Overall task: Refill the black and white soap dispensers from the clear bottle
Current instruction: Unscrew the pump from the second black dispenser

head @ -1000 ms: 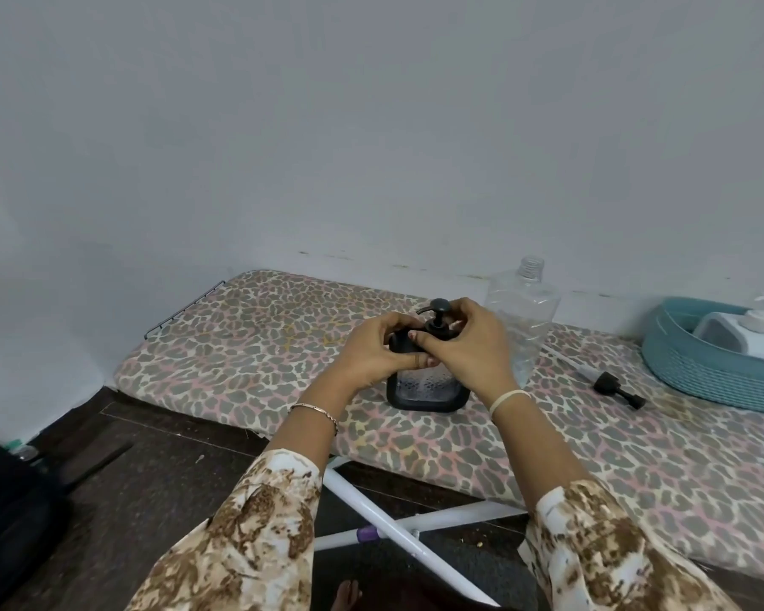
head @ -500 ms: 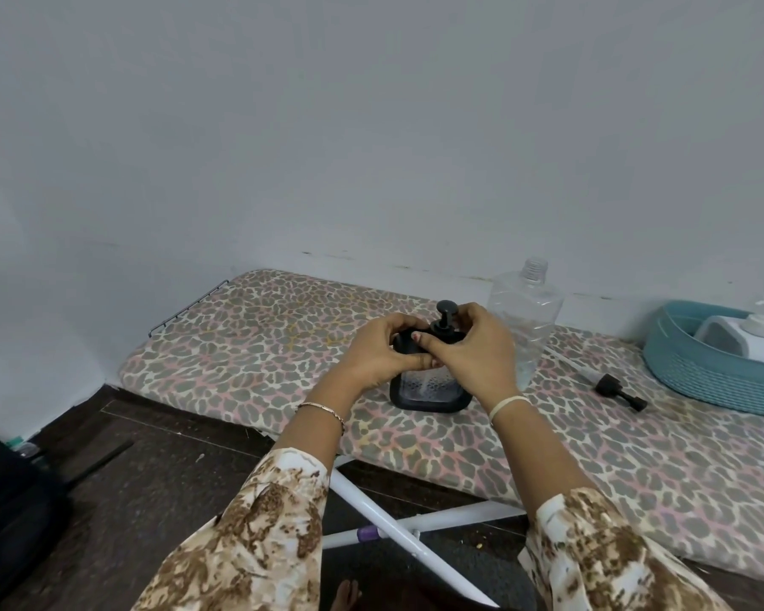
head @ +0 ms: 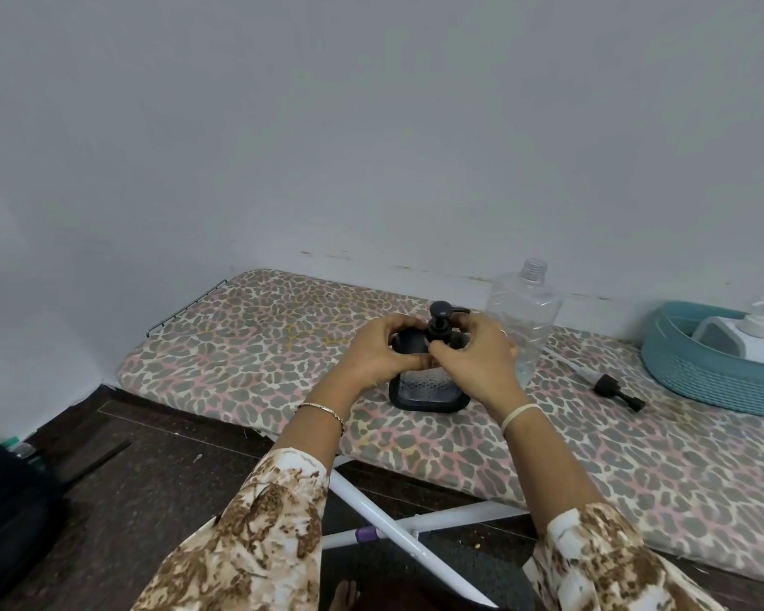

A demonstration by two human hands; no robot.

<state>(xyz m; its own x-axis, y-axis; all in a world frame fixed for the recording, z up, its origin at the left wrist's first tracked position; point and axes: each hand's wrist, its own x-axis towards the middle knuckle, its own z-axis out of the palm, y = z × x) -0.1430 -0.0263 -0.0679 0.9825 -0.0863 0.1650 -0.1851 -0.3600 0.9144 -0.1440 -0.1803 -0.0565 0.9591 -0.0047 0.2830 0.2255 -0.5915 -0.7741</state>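
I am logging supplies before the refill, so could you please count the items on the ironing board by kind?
soap dispensers: 2 (black soap dispenser; white soap dispenser, in the basket)
clear bottle: 1
loose black pump: 1
teal basket: 1
Total: 5

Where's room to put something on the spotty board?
The left end of the ironing board, beyond the left hand, is bare; so is the near strip before the loose pump and teal basket. Crowded: black soap dispenser, right hand, clear bottle.
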